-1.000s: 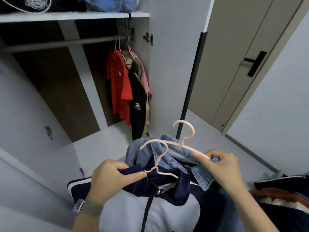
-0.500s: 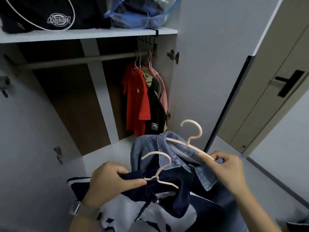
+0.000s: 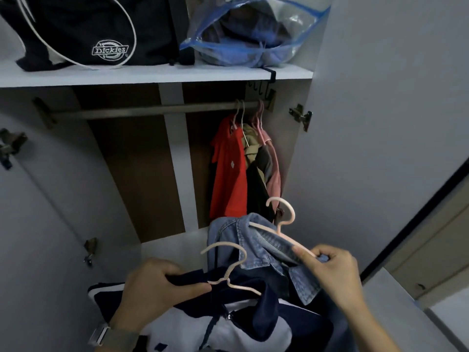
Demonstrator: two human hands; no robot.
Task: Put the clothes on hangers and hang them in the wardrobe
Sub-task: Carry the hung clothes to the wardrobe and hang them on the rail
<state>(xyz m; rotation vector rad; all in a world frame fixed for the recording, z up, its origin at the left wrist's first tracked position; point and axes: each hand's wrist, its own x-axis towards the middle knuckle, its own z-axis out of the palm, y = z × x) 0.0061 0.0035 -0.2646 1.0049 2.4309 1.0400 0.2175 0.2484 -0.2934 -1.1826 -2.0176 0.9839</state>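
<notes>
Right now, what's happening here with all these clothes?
A person stands at an open wardrobe with two garments already on hangers. The left hand grips the navy and white jacket at its hanger, and the right hand pinches the denim jacket against its own. Neither is on the rail yet, where a red shirt and other clothes hang at the right end.
</notes>
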